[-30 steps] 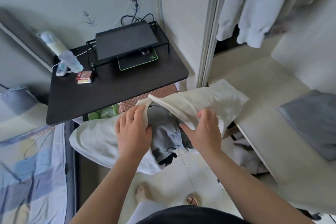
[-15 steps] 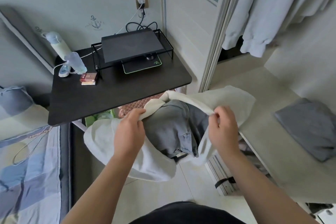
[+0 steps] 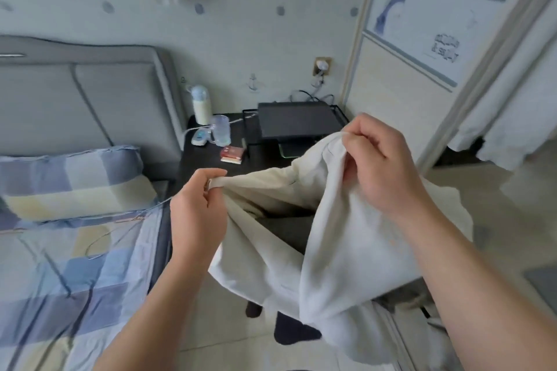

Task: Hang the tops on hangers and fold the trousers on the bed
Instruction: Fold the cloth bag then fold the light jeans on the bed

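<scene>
At the moment inspected, both hands were closed on one pale cream garment [image 3: 340,238], held up in the air in front of the person, over the floor between the bed [image 3: 60,265] and the black side table [image 3: 208,166]. The left hand [image 3: 197,214] pinched a band-like edge of the cloth; the right hand [image 3: 379,166] gripped a bunched edge higher up, so the top edge sloped upward to the right. The rest of the cloth hung slack in deep folds. Whether it was a top or trousers could not be determined from this view. A thin wire hanger [image 3: 105,238] lay on the checked bedcover, just beside the pillow [image 3: 69,181]. In the inspector's judgement, the step in hand was opening out the garment to identify it. To do it well, the hands should level the held edge, draw it taut, and let the folds drop before moving to the bed.
</scene>
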The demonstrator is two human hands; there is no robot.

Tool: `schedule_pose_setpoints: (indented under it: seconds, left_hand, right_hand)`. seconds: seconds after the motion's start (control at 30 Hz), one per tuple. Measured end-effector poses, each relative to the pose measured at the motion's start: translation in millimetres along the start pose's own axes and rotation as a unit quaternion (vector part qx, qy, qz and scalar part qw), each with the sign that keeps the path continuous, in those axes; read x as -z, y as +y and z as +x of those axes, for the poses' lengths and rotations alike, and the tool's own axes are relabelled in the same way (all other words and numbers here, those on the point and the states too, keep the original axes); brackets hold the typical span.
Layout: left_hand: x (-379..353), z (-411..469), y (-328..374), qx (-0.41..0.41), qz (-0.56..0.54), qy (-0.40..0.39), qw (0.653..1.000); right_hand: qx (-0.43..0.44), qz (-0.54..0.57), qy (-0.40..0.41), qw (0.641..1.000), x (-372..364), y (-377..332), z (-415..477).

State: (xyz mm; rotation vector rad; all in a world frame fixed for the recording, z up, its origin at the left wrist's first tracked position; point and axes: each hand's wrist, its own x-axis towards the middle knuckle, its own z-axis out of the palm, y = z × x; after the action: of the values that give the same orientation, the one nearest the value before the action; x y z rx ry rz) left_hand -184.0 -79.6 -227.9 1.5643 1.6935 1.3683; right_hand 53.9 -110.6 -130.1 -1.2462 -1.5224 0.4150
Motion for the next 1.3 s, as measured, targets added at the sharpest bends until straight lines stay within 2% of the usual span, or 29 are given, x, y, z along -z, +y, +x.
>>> schedule_pose_setpoints:
  seconds: [0.1, 0.23, 0.5, 0.57, 0.67, 0.73, 0.83, 0.9, 1.0, 1.1, 1.23, 1.3]
  left_hand:
    - [60, 11, -15, 0.012, -0.029, 0.050, 0.998]
    - [147, 15, -36, 0.014, -0.059, 0.126, 0.990]
    - [303, -1, -109, 0.049, -0.045, 0.268, 0.961]
    - [334, -9, -138, 0.072, -0.014, 0.263, 0.962]
    - [371, -38, -179, 0.099, 0.026, 0.212, 0.972]
    - [382, -70, -194, 0.134, 0.047, 0.184, 0.973]
    - [376, -126, -210, 0.193, 0.020, 0.163, 0.967]
    - [366, -155, -229, 0.247, 0.052, 0.175, 0.952]
    - [369, -179, -256, 0.306, 0.082, 0.255, 0.914]
    - [388, -189, -265, 0.349, 0.062, 0.338, 0.872]
    - [401, -195, -280, 0.432, 0.020, 0.413, 0.801]
    - [398, -195, -292, 0.468, -0.041, 0.452, 0.758]
  right_hand:
    - [0.004, 0.103, -0.041, 0.994, -55, -44, 7]
    - [-0.019, 0.230, -0.117, 0.966, -133, -91, 5]
    - [-0.078, 0.357, -0.282, 0.887, -291, -156, -38]
    - [-0.129, 0.383, -0.332, 0.852, -332, -166, -55]
    - [-0.213, 0.397, -0.387, 0.804, -391, -177, -83]
    - [-0.258, 0.391, -0.428, 0.773, -429, -186, -101]
    - [-0.314, 0.389, -0.472, 0.726, -482, -202, -126]
    - [-0.338, 0.382, -0.495, 0.703, -516, -212, -144]
    - [-0.388, 0.357, -0.520, 0.672, -565, -222, -170]
    - [-0.427, 0.309, -0.556, 0.643, -611, -222, -188]
    - [-0.359, 0.212, -0.670, 0.615, -639, -203, -200]
    - [-0.301, 0.154, -0.730, 0.594, -639, -185, -209]
